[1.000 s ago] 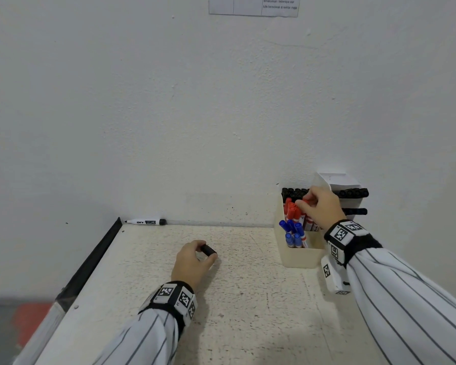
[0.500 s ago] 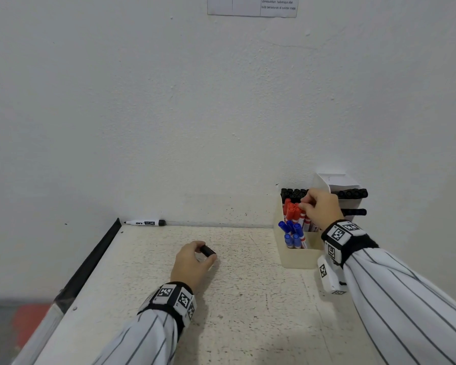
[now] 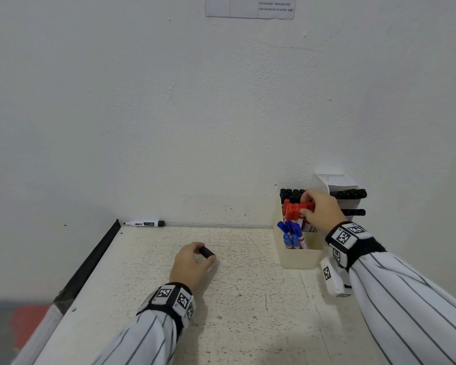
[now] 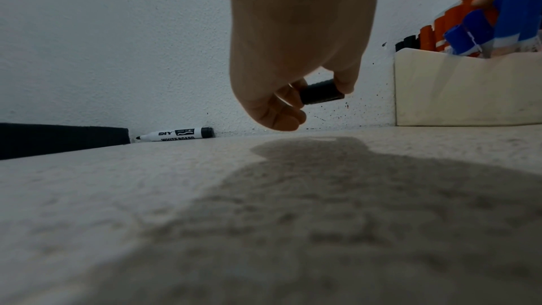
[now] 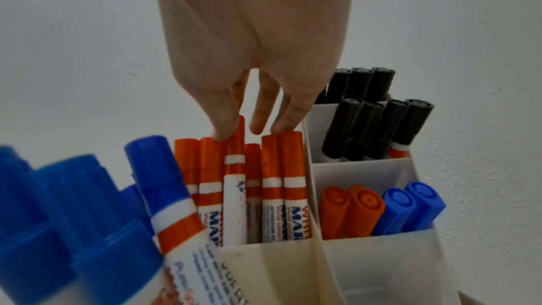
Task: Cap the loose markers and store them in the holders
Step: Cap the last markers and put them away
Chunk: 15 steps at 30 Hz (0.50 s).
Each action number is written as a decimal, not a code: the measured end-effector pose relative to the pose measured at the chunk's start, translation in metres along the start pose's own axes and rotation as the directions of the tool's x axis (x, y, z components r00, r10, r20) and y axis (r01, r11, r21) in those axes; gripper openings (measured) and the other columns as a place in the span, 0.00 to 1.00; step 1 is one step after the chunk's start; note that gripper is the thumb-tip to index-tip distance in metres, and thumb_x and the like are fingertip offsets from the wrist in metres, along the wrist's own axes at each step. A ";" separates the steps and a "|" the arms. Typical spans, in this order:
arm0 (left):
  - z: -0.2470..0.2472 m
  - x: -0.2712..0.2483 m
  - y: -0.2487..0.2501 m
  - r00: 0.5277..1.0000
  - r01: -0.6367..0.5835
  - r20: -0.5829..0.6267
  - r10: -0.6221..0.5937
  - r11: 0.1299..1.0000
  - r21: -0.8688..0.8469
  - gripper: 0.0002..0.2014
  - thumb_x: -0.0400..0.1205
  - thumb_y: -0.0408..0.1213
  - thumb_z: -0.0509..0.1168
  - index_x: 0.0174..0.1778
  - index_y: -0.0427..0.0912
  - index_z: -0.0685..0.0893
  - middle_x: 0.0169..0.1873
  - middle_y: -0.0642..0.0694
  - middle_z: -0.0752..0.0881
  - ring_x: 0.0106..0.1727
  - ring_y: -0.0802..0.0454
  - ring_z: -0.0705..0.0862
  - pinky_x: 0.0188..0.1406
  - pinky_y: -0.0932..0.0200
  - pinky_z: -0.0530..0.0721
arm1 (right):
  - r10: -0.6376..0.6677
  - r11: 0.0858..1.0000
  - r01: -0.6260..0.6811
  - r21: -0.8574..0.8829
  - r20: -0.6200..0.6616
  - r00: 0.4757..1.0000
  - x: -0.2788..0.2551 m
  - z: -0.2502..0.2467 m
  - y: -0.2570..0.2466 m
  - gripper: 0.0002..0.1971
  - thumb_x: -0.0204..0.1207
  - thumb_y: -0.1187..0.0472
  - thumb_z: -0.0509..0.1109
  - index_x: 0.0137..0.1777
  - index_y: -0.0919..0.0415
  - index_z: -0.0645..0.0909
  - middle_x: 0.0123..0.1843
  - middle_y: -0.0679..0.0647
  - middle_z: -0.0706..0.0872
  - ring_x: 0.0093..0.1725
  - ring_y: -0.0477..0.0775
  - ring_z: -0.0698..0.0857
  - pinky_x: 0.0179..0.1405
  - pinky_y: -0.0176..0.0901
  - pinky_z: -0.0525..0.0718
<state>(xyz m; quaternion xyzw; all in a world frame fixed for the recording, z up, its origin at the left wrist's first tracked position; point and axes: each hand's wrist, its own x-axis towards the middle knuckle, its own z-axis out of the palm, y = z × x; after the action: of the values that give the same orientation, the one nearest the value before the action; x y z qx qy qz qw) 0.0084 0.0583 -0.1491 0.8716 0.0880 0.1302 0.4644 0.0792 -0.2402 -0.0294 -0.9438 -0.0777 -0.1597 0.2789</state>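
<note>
Both sleeves (image 3: 411, 306) are white with thin dark pinstripes, and each wristband (image 3: 169, 299) is black with black-and-white checker tags. The surface (image 3: 248, 299) is off-white, speckled dark. The cream holder (image 3: 298, 259) carries red-capped markers (image 3: 291, 209), blue-capped markers (image 3: 290, 233) and black-capped markers (image 3: 290, 193). A loose cap (image 3: 206, 252) is black. By the wall lies a white marker (image 3: 145, 223) with black ends.

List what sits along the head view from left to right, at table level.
Uncapped black marker against the wall → left hand pinching a black cap → cream holder of markers → right hand on a red marker.
</note>
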 end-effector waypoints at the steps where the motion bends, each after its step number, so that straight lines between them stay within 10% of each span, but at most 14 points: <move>1: 0.000 0.000 0.000 1.000 -0.001 0.000 0.001 1.000 0.005 0.21 0.74 0.42 0.74 0.61 0.44 0.80 0.51 0.50 0.80 0.52 0.47 0.81 0.58 0.50 0.81 | -0.006 1.000 0.007 -0.017 0.014 1.000 0.000 -0.001 0.001 0.14 0.70 0.72 0.72 0.55 0.63 0.79 0.54 0.59 0.83 0.56 0.59 0.81 0.55 0.43 0.78; 15: 0.000 0.000 0.002 1.000 0.003 -0.003 -0.003 1.000 0.014 0.19 0.74 0.43 0.73 0.60 0.46 0.80 0.51 0.51 0.80 0.50 0.49 0.80 0.56 0.52 0.82 | 0.113 0.992 -0.108 -0.064 0.083 0.990 0.005 -0.002 -0.004 0.11 0.74 0.70 0.69 0.55 0.62 0.79 0.50 0.62 0.85 0.47 0.59 0.85 0.52 0.52 0.85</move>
<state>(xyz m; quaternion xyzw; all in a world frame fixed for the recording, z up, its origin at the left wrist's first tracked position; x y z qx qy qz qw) 0.0087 0.0573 -0.1477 0.8745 0.0909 0.1301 0.4584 0.0826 -0.2375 -0.0245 -0.9605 -0.0325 -0.1055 0.2554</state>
